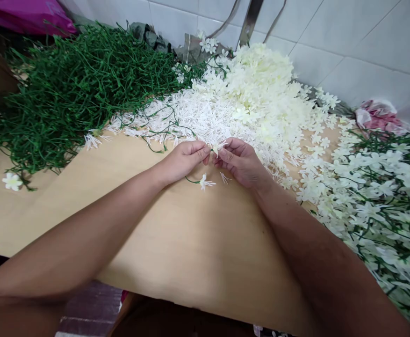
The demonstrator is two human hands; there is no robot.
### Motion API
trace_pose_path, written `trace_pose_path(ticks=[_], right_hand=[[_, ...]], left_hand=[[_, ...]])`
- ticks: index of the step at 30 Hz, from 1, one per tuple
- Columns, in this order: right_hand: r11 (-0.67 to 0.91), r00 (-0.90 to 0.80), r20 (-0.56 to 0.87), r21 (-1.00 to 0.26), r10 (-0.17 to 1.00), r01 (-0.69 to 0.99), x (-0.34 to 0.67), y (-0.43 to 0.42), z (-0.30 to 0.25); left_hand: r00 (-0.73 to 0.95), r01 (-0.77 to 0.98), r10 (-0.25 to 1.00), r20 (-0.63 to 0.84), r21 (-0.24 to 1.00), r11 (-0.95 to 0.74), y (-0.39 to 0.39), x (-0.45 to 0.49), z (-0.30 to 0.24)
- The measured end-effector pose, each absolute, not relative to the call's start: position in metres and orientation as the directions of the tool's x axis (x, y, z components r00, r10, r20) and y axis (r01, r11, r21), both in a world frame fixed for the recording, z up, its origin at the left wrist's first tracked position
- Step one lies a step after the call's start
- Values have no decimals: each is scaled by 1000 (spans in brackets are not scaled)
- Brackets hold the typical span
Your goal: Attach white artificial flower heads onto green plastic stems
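My left hand [187,159] and my right hand [238,161] meet above the middle of the board, fingertips almost touching. Between the left thumb and fingers is a thin green plastic stem [212,150], of which only the tip shows. My right fingers pinch a white artificial flower [220,146] at that tip; the fingers partly cover it. Just below the hands there is a white flower on a green stem [205,181], its stem running back under my left hand. A few loose white stamens [225,178] lie beside it.
A heap of green stems [85,84] fills the back left. White stamens [190,112] and pale petals [261,79] are piled behind my hands. Flowers on stems [376,215] crowd the right. The brown board [176,252] lies beneath; a tiled wall [359,42] stands behind.
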State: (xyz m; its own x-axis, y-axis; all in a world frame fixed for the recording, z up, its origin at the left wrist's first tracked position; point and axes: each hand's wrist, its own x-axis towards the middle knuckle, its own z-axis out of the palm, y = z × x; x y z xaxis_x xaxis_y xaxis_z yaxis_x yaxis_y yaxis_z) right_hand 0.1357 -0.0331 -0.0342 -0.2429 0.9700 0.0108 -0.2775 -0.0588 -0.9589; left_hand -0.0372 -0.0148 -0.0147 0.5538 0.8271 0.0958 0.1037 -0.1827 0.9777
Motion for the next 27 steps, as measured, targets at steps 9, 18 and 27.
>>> trace_pose_path(ticks=[9,18,27], right_hand=[[-24,-280,42,-973,959,-230,136,-32,-35],[18,-295,66,-986,953,-164,135,-34,-30],[-32,-317,25,-985,948,-172,137,-34,-29]], left_hand=[[565,89,819,99,980,-179,-12,-38,-21],[552,152,833,46,976,-154,-14,-36,-18],[556,110,831,24,989,-102,-14,-34,-16]])
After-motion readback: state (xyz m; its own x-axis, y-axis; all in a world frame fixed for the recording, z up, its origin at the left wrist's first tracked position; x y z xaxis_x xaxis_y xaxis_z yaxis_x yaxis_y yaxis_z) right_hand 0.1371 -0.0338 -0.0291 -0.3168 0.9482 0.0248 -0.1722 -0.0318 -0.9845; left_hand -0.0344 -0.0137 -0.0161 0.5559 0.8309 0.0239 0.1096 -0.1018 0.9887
